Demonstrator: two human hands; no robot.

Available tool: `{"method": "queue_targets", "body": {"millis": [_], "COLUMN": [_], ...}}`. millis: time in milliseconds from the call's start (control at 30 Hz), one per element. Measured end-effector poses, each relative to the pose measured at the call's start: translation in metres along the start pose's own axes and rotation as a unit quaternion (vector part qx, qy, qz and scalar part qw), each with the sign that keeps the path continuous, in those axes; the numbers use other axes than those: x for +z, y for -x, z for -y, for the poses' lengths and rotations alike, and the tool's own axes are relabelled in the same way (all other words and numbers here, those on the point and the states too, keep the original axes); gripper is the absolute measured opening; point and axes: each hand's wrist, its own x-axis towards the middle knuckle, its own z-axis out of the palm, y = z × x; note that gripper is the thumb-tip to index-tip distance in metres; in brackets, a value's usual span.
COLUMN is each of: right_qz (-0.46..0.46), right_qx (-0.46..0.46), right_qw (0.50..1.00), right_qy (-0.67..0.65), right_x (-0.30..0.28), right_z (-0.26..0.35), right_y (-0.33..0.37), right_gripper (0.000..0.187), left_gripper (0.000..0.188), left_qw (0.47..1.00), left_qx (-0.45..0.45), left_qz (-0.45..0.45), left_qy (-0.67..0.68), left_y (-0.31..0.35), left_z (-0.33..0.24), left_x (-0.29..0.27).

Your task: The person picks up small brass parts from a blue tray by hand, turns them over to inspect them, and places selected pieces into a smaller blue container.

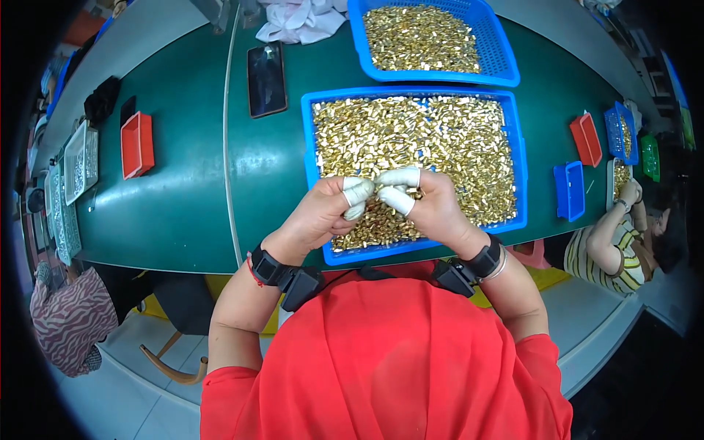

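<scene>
A wide blue tray (519, 176) full of small shiny gold-coloured metal pieces (440, 136) lies on the green table in front of me. Over its near half, my left hand (323, 209) and my right hand (433, 205) meet, fingertips almost touching. White finger covers sleeve the thumbs and some fingers of both. Each hand is closed in a pinch. Whatever sits between the fingertips is too small and too covered to make out. Beneath the hands, some pieces look darker and more reddish than the rest.
Behind the tray stands a blue basket (506, 55) of similar pieces. A phone (266, 81) and white cloth (302, 20) lie left of it. Red bins (137, 145) and a small blue bin (570, 192) stand farther out. Other people sit at both table ends, one in stripes (612, 253).
</scene>
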Motion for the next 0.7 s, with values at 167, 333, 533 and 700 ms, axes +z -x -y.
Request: {"method": "queue_targets", "body": {"millis": [167,333,533,700], "right_qz": [-0.027,-0.125,-0.130,-0.024], "right_qx": [0.287,0.359,0.251,0.193], "right_qw": [0.862,0.791,0.861,0.925], "right_qy": [-0.416,-0.480,-0.424,-0.326], "right_x": [-0.088,-0.141,-0.156,-0.164], "right_z": [-0.001,-0.025,-0.031,-0.024], "right_y": [-0.028,-0.080,-0.177,-0.200], "right_gripper": [0.013,0.009,0.013,0.057], "left_gripper": [0.029,0.029,0.029,0.026], "left_qw": [0.976,0.949,0.944,0.964], "left_qx": [-0.011,0.020,0.190,0.209], "left_qz": [-0.069,-0.178,-0.209,-0.160], "left_qy": [0.205,0.261,0.171,0.026], "left_y": [-0.008,-0.047,-0.136,-0.177], "left_z": [-0.023,-0.058,-0.128,-0.142], "left_x": [-0.003,0.006,0.076,0.072]}}
